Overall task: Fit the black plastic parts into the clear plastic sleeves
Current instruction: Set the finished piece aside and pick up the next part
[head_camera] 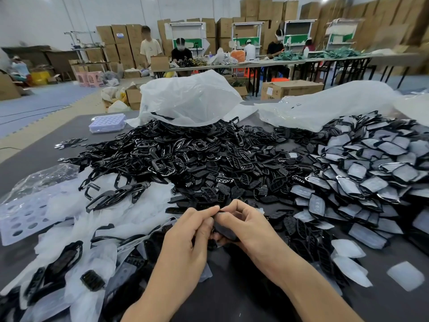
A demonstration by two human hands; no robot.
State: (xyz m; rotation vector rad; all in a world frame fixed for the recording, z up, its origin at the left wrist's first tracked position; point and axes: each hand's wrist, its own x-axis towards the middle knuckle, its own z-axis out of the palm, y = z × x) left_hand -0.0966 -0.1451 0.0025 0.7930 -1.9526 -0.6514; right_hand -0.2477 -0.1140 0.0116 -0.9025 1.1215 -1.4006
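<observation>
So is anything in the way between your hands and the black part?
No, nothing visible is in the way. The left hand and the right hand both already pinch the black part between their fingertips. The pile of loose parts lies farther back on the table, not between them.

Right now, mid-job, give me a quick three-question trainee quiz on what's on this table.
1. True or false: the left-hand grip and the right-hand grip pinch one small dark plastic part between them.
2. The heap of black plastic parts already in clear plastic sleeves lies: A) at the person's left, B) at the person's right, C) in a cardboard box.
3. Fill in: the pale lilac plastic tray with round holes sits at the far ___ side of the table.
Key: 1 true; 2 B; 3 left.
</observation>
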